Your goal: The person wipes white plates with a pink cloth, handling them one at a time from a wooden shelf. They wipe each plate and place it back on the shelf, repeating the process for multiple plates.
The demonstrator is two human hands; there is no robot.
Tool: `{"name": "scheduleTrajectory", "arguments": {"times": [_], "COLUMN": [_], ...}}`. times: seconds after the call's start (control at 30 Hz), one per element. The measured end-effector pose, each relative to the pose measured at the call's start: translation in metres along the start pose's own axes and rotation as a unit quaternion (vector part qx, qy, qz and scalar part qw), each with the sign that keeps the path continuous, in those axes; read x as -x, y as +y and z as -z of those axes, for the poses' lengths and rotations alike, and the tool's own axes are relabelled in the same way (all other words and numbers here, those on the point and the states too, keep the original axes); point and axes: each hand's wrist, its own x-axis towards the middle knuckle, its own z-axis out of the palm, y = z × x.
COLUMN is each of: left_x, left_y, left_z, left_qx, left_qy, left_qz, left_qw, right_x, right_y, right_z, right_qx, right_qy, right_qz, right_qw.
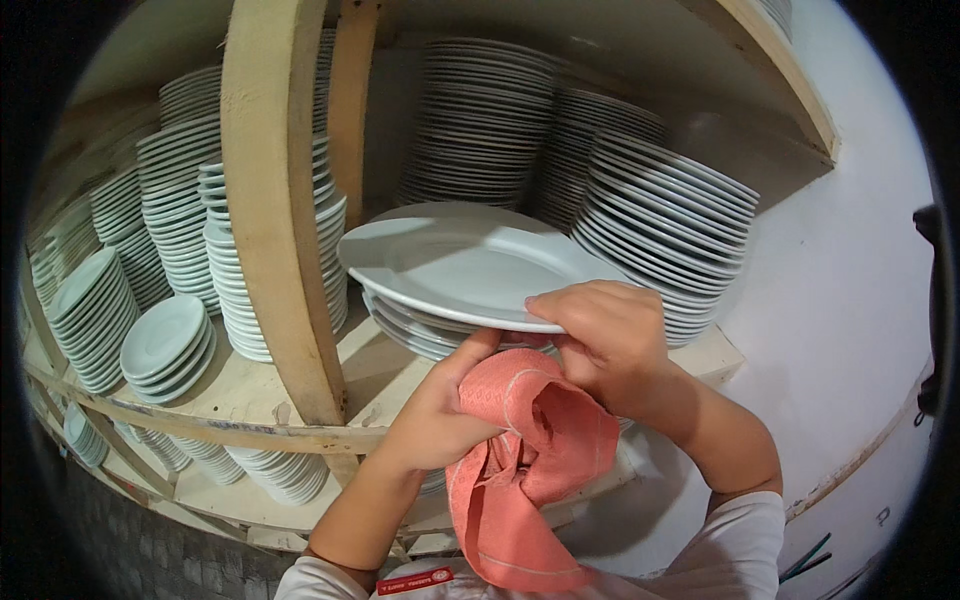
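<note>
A large oval white plate [465, 270] is tilted over a short stack of similar plates [405, 330] on the wooden shelf. My right hand [615, 337] grips its near right rim, thumb on top and fingers beneath. Bunched in my left hand [450, 412] is a coral-pink cloth [540, 450], which hangs down in front of my body. The left fingertips reach the underside of the plate's near rim; whether they bear on it I cannot tell.
Tall stacks of white plates [480, 120] stand behind, with another leaning stack [667, 232] at the right. A wooden post [277, 210] rises left of the oval plate. Beyond it are more stacks and a few small saucers [163, 337]. A white wall [840, 270] bounds the right.
</note>
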Motion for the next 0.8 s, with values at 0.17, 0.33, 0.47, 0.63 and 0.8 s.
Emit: {"name": "scheduleTrajectory", "arguments": {"times": [0.17,0.33,0.47,0.63,0.8], "left_x": [-0.001,-0.011,-0.018,-0.012,0.002], "left_y": [-0.001,0.007,0.022,0.032,0.032], "left_z": [-0.003,-0.007,-0.007,-0.008,-0.008], "left_qx": [-0.030,-0.024,-0.122,-0.282,-0.272], "left_qy": [-0.007,-0.019,-0.022,-0.041,-0.010], "left_qz": [0.005,-0.059,-0.043,-0.130,-0.128], "left_qw": [1.000,0.998,0.991,0.950,0.954], "right_x": [0.003,-0.011,-0.030,-0.047,-0.055], "right_y": [-0.005,-0.001,0.016,0.044,0.089], "right_z": [0.001,0.015,0.036,0.069,0.096], "right_qx": [0.075,0.155,0.229,0.300,0.333], "right_qy": [0.032,0.079,0.104,0.080,0.109], "right_qz": [0.074,0.135,0.171,0.132,0.086], "right_qw": [0.994,0.975,0.953,0.941,0.933]}}
